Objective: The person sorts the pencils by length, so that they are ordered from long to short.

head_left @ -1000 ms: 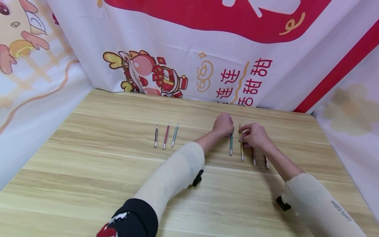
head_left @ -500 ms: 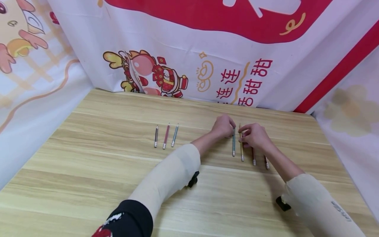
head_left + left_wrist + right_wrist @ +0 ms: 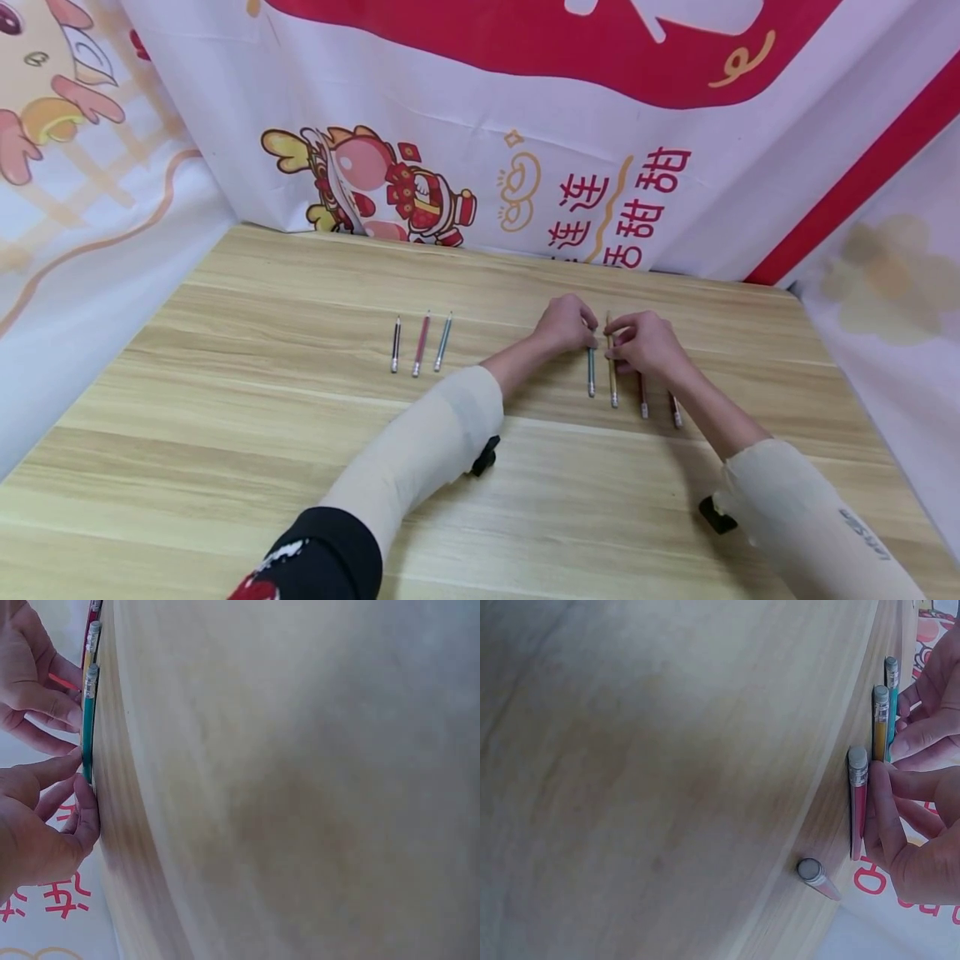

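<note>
Right of the table's middle, my left hand [image 3: 566, 326] pinches the far end of a teal pencil [image 3: 591, 375] lying on the wood. In the left wrist view its thumb and a finger meet at that pencil's far end. Just to the right, my right hand [image 3: 647, 343] holds a yellow pencil [image 3: 612, 385] by its upper part with curled fingers. Two reddish pencils lie under and beside the right hand, a dark red pencil [image 3: 642, 398] and another red pencil [image 3: 677, 412], both partly hidden. All their eraser ends point toward me.
Left of the hands lie a black pencil [image 3: 396, 346], a pink-red pencil [image 3: 421, 346] and a light blue pencil [image 3: 443, 343], side by side on the wooden table [image 3: 225, 400]. A printed cloth [image 3: 465, 117] hangs along the back edge, with more cloth at both sides.
My left hand has shifted slightly right, bringing the teal pencil closer to the yellow one, and its fingers have slid a little nearer to me. The right hand has stayed in place.
</note>
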`<control>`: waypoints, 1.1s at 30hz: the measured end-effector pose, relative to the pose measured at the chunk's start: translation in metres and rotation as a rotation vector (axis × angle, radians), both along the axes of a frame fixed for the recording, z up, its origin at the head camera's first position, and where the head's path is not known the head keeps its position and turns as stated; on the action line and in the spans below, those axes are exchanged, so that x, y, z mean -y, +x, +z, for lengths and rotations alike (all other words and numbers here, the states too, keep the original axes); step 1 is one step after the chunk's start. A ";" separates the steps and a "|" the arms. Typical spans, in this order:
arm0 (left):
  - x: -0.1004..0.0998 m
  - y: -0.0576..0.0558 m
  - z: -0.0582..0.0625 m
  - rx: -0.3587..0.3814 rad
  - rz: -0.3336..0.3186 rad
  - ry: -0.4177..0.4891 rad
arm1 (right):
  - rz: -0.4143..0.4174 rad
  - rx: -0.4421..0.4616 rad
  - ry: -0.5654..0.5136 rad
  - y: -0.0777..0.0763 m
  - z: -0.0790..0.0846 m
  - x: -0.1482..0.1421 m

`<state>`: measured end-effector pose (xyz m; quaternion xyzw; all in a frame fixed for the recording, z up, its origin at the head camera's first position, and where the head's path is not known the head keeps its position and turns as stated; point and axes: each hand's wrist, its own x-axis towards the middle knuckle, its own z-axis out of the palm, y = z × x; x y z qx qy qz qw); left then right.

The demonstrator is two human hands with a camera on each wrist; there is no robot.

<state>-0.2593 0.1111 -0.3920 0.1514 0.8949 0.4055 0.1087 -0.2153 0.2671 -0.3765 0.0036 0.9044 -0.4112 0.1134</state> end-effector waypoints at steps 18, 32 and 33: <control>0.010 -0.003 -0.002 0.020 -0.032 0.053 | -0.001 -0.005 0.022 0.000 0.001 0.000; 0.009 -0.002 -0.002 0.046 -0.020 0.079 | 0.034 -0.013 0.050 0.001 0.002 0.000; 0.008 -0.002 -0.002 0.049 -0.018 0.081 | 0.036 -0.014 0.051 0.001 0.002 0.000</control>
